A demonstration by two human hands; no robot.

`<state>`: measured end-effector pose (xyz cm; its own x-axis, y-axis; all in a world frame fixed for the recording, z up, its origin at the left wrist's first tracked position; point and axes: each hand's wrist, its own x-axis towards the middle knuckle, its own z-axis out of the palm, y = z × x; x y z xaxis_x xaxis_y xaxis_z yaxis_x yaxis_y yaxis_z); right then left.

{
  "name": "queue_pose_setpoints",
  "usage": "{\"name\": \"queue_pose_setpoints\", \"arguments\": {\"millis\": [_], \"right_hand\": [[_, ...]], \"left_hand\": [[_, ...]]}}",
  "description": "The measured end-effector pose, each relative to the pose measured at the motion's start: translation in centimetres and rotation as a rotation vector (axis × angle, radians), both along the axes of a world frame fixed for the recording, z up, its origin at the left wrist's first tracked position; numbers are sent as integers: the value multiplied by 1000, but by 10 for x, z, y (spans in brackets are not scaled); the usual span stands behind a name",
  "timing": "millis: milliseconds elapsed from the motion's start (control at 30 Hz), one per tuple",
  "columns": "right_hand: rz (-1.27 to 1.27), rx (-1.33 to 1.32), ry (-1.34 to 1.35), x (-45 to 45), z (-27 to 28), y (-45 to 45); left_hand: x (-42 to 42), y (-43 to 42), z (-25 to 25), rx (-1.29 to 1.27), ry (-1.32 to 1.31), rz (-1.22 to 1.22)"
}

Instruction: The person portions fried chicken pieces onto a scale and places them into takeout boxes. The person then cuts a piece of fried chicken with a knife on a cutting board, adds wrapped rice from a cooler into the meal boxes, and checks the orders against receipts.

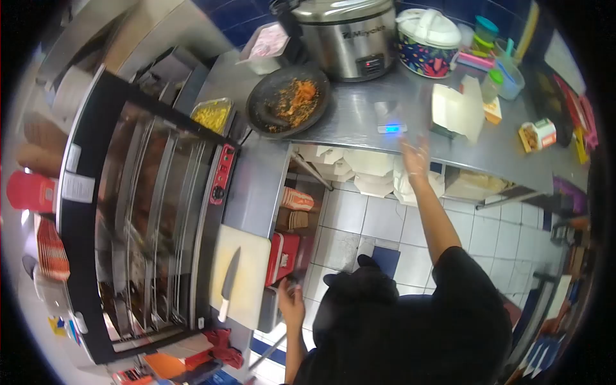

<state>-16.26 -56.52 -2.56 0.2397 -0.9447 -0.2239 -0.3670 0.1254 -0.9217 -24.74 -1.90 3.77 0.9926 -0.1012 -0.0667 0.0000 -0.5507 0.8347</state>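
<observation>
My right hand [416,157] reaches over the front edge of the steel counter, fingers apart, with nothing visible in it. It seems to wear a thin clear glove. Just beyond its fingertips sits a small scale with a lit blue display [392,129]. An open white takeaway box [457,110] stands to its right. My left hand [292,305] hangs low beside the cutting board [256,256], its fingers apart and holding nothing I can see. On that board lies a knife [232,276] with a white handle.
A black pan [256,102] with orange-brown food stands before the rice cooker [346,38]. Nearby are a tray of yellow food [213,117] and a patterned pot [428,51]. A glass-fronted warming cabinet [160,212] fills the left. White boxes [372,173] sit under the counter.
</observation>
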Motion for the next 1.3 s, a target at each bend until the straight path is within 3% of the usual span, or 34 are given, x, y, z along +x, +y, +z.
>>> {"name": "queue_pose_setpoints", "arguments": {"millis": [67, 100, 167, 233, 300, 400, 467, 533, 600, 700, 733, 800, 833, 933, 967, 1033, 1100, 1167, 1233, 1300], "right_hand": [[232, -418, 262, 36, 61, 20], [288, -491, 468, 57, 61, 14], [409, -520, 681, 89, 57, -8], [425, -369, 844, 111, 79, -10], [507, -421, 866, 133, 39, -34], [583, -314, 957, 145, 74, 12], [512, -462, 745, 161, -5, 8], [514, -538, 313, 195, -122, -3], [843, 483, -165, 165, 28, 117], [1061, 688, -212, 190, 48, 218], [1205, 589, -190, 209, 29, 244], [1093, -51, 16, 238, 22, 293], [1192, 5, 172, 238, 65, 307], [1207, 22, 244, 265, 60, 335], [1138, 324, 83, 258, 75, 340], [1017, 586, -86, 256, 85, 342], [927, 607, -202, 234, 78, 329], [889, 516, -198, 195, 71, 306], [826, 368, -81, 133, 83, 281], [737, 324, -14, 74, 113, 270]], "left_hand": [[-11, 9, 10, 30, 90, 145], [-16, 14, 13, 36, 99, 219], [-29, 33, 5, 19, 122, 333], [-39, 43, 11, -46, 204, 375], [-51, 56, 15, -30, 211, 465], [-72, 73, 6, -72, 260, 662], [-88, 79, -3, -111, 281, 707], [-88, 76, -6, -134, 304, 731], [-82, 68, -2, -184, 300, 733], [-63, 59, 25, -232, 317, 659], [-59, 62, 24, -192, 294, 578], [-31, 60, 34, -105, 317, 458], [-14, 61, 33, -82, 295, 366], [63, 43, 38, -4, 64, 113], [97, 32, 37, 1, -44, 74], [169, 6, 14, 2, -171, 129], [245, -17, -26, 86, -174, 162], [316, -30, -74, 343, -124, 228], [369, -41, -90, 587, -88, 346], [413, -68, -90, 555, -162, 257]]}}
